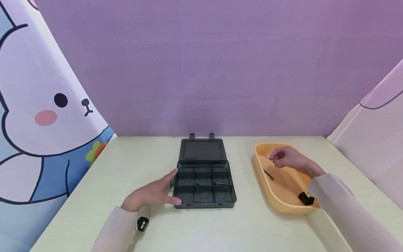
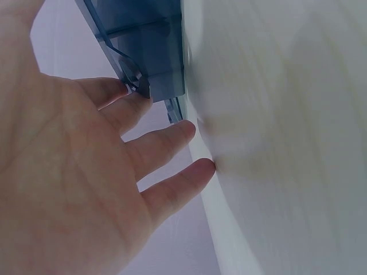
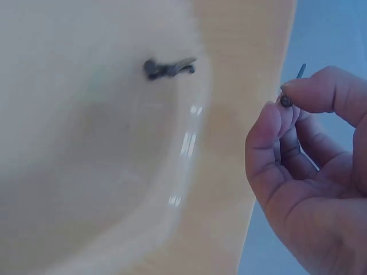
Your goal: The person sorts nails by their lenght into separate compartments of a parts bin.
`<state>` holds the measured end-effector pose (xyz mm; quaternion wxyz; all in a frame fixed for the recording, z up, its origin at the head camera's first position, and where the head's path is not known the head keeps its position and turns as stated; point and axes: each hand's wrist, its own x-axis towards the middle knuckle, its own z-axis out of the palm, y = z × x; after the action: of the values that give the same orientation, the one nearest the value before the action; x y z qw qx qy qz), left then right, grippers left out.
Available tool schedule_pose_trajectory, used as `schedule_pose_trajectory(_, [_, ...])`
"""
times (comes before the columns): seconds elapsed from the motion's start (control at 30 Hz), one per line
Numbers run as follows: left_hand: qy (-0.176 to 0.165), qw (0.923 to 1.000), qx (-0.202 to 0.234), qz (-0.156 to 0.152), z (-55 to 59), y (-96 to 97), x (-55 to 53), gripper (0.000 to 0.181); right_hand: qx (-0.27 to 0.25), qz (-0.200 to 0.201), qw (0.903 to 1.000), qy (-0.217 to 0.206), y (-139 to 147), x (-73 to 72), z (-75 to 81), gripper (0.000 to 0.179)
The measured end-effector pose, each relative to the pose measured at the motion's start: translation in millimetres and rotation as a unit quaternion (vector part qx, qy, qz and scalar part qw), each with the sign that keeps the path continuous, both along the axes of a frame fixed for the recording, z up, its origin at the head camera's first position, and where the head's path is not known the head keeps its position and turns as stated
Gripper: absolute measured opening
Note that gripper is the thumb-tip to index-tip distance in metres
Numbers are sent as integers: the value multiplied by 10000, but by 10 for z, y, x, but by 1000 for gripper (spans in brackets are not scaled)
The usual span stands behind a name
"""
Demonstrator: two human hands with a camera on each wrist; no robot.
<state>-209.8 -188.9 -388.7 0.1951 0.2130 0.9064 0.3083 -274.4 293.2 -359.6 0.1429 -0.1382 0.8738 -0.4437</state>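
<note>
In the head view, a dark translucent compartment box [image 1: 204,206] lies with its lid [image 1: 203,149] folded back. A few small screws [image 1: 218,183] lie in its compartments. My left hand [image 1: 152,193] is at the box's left side, fingers spread, thumb and fingertips touching the edge. My right hand [image 1: 290,159] is over the orange tray [image 1: 262,182], pinching a small dark screw [image 3: 286,101] between thumb and fingers; its round head faces the right wrist camera. Another dark screw or small clump of screws [image 1: 268,174] lies on the tray floor.
The box and tray stand apart on a pale table [image 1: 151,157]. A purple cloth [image 1: 201,70] hangs behind the table, and a cartoon-printed cloth [image 1: 37,105] is on the left. The tray has raised walls.
</note>
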Motion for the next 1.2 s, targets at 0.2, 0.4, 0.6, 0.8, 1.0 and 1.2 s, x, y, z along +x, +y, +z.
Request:
schedule_pose_trajectory(0.2, [-1,10000,-38,50,18,-3,14,111,-207,-334,9990,-190,-79,41,65,33])
schedule_pose_trajectory(0.4, [-36,9999,-49,117,31,-4,25,110,-482,-314,9983,-121,-169,74,127,33])
schedule_pose_trajectory(0.6, [-69,9999,-32,96,26,-2,25,109,-452,-418,9981,-90,-250,95,217,36])
schedule_pose_trajectory(0.8, [-34,10000,-71,38,26,2,14,110,-790,-396,9959,-190,-413,123,293,35])
schedule_pose_trajectory(1.0, [-50,10000,-55,52,33,3,9,109,-977,-241,9946,-264,-643,179,333,24])
schedule_pose_trajectory(1.2, [-42,10000,-63,55,30,2,15,109,-1035,-309,9938,-272,-903,198,344,27])
